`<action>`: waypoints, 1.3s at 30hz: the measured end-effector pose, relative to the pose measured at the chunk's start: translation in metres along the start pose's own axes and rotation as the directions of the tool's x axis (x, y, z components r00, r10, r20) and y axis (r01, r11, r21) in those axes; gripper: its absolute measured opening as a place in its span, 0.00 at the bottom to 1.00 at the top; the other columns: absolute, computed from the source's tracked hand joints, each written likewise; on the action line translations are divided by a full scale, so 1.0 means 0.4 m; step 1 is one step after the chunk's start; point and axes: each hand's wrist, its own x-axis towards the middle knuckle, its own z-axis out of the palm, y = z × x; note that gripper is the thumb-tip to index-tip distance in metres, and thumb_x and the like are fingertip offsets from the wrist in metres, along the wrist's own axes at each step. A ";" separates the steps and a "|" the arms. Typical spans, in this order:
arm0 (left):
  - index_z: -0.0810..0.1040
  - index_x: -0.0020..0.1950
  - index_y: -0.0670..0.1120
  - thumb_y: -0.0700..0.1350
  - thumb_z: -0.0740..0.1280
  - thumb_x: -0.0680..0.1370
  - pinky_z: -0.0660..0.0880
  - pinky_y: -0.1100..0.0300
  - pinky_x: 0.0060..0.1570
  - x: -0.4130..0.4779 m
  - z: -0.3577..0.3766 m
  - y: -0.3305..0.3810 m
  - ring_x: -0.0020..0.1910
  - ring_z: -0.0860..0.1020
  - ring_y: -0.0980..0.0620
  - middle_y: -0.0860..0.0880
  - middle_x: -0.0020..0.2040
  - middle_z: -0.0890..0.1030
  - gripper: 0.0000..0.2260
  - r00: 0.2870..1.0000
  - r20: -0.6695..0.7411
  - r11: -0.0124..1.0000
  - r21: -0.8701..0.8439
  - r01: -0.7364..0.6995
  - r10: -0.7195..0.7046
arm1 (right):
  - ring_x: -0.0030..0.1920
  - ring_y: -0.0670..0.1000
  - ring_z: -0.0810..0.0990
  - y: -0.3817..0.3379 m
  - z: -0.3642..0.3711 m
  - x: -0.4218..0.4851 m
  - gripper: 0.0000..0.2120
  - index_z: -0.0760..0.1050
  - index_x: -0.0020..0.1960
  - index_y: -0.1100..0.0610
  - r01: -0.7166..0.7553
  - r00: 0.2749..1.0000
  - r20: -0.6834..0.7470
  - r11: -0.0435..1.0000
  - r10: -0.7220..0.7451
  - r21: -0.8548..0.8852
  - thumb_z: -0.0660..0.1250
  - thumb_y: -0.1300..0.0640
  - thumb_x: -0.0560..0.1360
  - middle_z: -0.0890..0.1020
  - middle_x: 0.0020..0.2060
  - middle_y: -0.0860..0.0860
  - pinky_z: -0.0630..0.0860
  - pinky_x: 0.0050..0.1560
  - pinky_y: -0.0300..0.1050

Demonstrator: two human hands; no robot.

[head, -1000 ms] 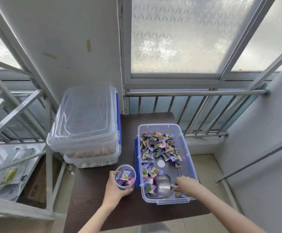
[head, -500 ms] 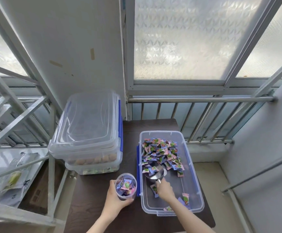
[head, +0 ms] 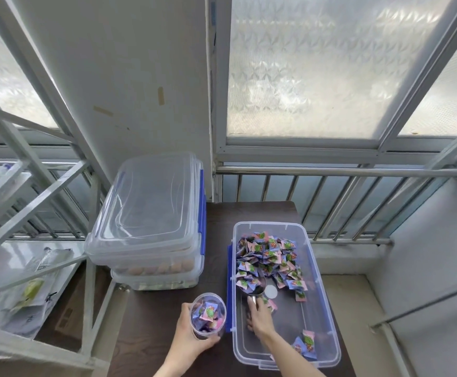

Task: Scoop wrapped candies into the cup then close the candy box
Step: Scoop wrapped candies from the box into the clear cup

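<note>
Clear plastic cup [head: 208, 316] nearest, part full of wrapped candies and standing on the dark table [head: 167, 317] — the left hand [head: 192, 341] wraps round it. Just right, inside the open candy box [head: 328, 317], the right hand [head: 258, 318] grips what looks like a metal scoop [head: 257, 287], pushed into the candy pile [head: 268, 257]. Farther left sit stacked lidded boxes [head: 151, 221].
</note>
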 end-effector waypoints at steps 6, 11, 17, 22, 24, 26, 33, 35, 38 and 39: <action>0.70 0.52 0.48 0.43 0.84 0.54 0.79 0.53 0.54 -0.002 -0.002 0.002 0.49 0.83 0.52 0.48 0.50 0.82 0.33 1.000 0.010 1.000 -0.003 0.012 -0.012 | 0.33 0.39 0.66 0.033 -0.013 0.025 0.11 0.71 0.48 0.46 0.124 0.992 -0.026 0.992 -0.125 -0.025 0.57 0.40 0.75 0.69 0.33 0.40 0.63 0.35 0.35; 0.71 0.51 0.48 0.44 0.84 0.53 0.79 0.57 0.53 -0.008 -0.005 0.013 0.49 0.83 0.53 0.47 0.50 0.83 0.33 1.000 0.012 1.000 0.016 0.027 -0.027 | 0.28 0.44 0.70 -0.066 -0.075 -0.092 0.13 0.67 0.37 0.52 0.235 0.970 -0.049 0.968 -0.240 -0.092 0.59 0.51 0.79 0.73 0.29 0.47 0.66 0.32 0.40; 0.71 0.47 0.51 0.45 0.84 0.52 0.78 0.61 0.49 -0.004 -0.013 0.037 0.47 0.83 0.57 0.51 0.48 0.83 0.31 1.000 0.009 0.995 0.101 0.025 -0.026 | 0.23 0.42 0.62 -0.082 -0.177 -0.185 0.15 0.64 0.34 0.50 0.318 0.948 0.061 0.944 -0.313 -0.090 0.59 0.53 0.80 0.68 0.22 0.44 0.59 0.27 0.39; 0.70 0.47 0.54 0.48 0.83 0.52 0.81 0.54 0.52 0.018 -0.022 0.053 0.50 0.81 0.55 0.53 0.49 0.82 0.31 0.999 0.043 0.985 0.175 -0.002 -0.006 | 0.23 0.44 0.60 -0.110 -0.250 -0.283 0.15 0.63 0.35 0.53 0.378 0.921 0.192 0.898 -0.339 -0.226 0.59 0.55 0.80 0.65 0.23 0.45 0.58 0.25 0.38; 0.69 0.46 0.55 0.49 0.82 0.51 0.80 0.52 0.51 0.027 -0.024 0.059 0.50 0.80 0.55 0.55 0.49 0.81 0.30 0.999 0.051 0.977 0.212 -0.026 0.016 | 0.22 0.41 0.61 -0.129 -0.267 -0.319 0.15 0.63 0.35 0.52 0.395 0.912 0.257 0.849 -0.319 -0.350 0.59 0.54 0.80 0.67 0.22 0.45 0.59 0.26 0.36; 0.70 0.47 0.54 0.48 0.82 0.52 0.80 0.51 0.51 0.031 -0.025 0.069 0.49 0.80 0.55 0.56 0.48 0.81 0.30 0.998 0.052 0.972 0.228 -0.051 0.040 | 0.22 0.41 0.63 -0.154 -0.275 -0.348 0.15 0.63 0.35 0.50 0.412 0.903 0.321 0.790 -0.286 -0.454 0.59 0.52 0.80 0.68 0.24 0.45 0.60 0.27 0.35; 0.72 0.49 0.58 0.48 0.80 0.55 0.79 0.53 0.51 0.026 -0.034 0.117 0.52 0.79 0.53 0.53 0.50 0.80 0.28 0.992 0.049 0.965 0.231 -0.125 0.117 | 0.28 0.44 0.64 -0.260 -0.251 -0.420 0.12 0.67 0.38 0.50 0.465 0.877 0.450 0.542 -0.171 -0.700 0.58 0.49 0.80 0.70 0.30 0.45 0.61 0.30 0.38; 0.69 0.46 0.64 0.49 0.79 0.55 0.79 0.52 0.52 0.024 -0.038 0.122 0.53 0.78 0.51 0.52 0.51 0.80 0.28 0.989 0.057 0.957 0.249 -0.146 0.136 | 0.30 0.47 0.67 -0.284 -0.242 -0.424 0.13 0.69 0.43 0.56 0.456 0.884 0.446 0.476 -0.144 -0.752 0.57 0.48 0.80 0.73 0.33 0.49 0.62 0.32 0.41; 0.69 0.47 0.61 0.50 0.79 0.54 0.80 0.51 0.50 0.017 -0.043 0.120 0.52 0.79 0.52 0.52 0.51 0.79 0.28 0.990 0.055 0.957 0.251 -0.142 0.133 | 0.29 0.47 0.66 -0.331 -0.229 -0.439 0.17 0.63 0.34 0.50 0.437 0.898 0.428 0.332 -0.104 -0.836 0.56 0.47 0.80 0.69 0.31 0.47 0.61 0.30 0.41; 0.69 0.47 0.59 0.49 0.79 0.54 0.80 0.52 0.49 0.014 -0.043 0.121 0.51 0.79 0.52 0.52 0.50 0.79 0.27 0.990 0.050 0.959 0.247 -0.137 0.129 | 0.29 0.47 0.66 -0.347 -0.224 -0.444 0.18 0.62 0.33 0.50 0.430 0.902 0.421 0.297 -0.097 -0.852 0.56 0.47 0.80 0.69 0.30 0.47 0.61 0.29 0.41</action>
